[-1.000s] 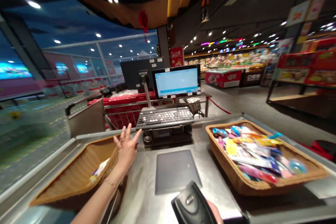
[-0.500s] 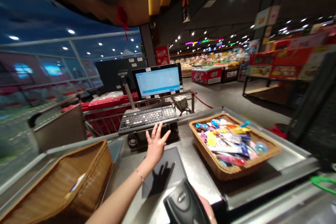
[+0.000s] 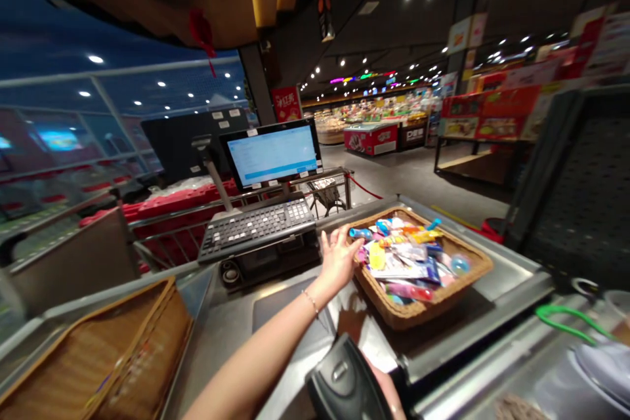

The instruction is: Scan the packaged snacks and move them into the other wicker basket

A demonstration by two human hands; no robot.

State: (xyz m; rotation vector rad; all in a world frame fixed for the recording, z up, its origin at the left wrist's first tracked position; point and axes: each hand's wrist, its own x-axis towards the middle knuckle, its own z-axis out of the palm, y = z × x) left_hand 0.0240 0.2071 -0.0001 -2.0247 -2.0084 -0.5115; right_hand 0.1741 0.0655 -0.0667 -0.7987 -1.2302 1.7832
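Observation:
My left hand (image 3: 338, 261), a thin bracelet at its wrist, reaches forward with its fingers apart and nothing in them. Its fingertips are at the left rim of a wicker basket (image 3: 381, 295); whether they touch it I cannot tell. Packets and colourful small goods (image 3: 403, 256) fill this basket. At the bottom of the view my right hand (image 3: 386, 388) is wrapped round a black handheld barcode scanner (image 3: 342, 377), which hides most of the fingers.
Left of the hands are a keyboard (image 3: 258, 224) and a lit monitor (image 3: 273, 154). A second wicker basket (image 3: 147, 348) stands at the left, with a small item inside. A green loop (image 3: 561, 321) lies at the right. Behind the metal counter (image 3: 221, 328) are trolleys.
My left hand has moved right, from in front of the keyboard to the goods basket's left rim. The view has turned right. The scanner stays in my right hand.

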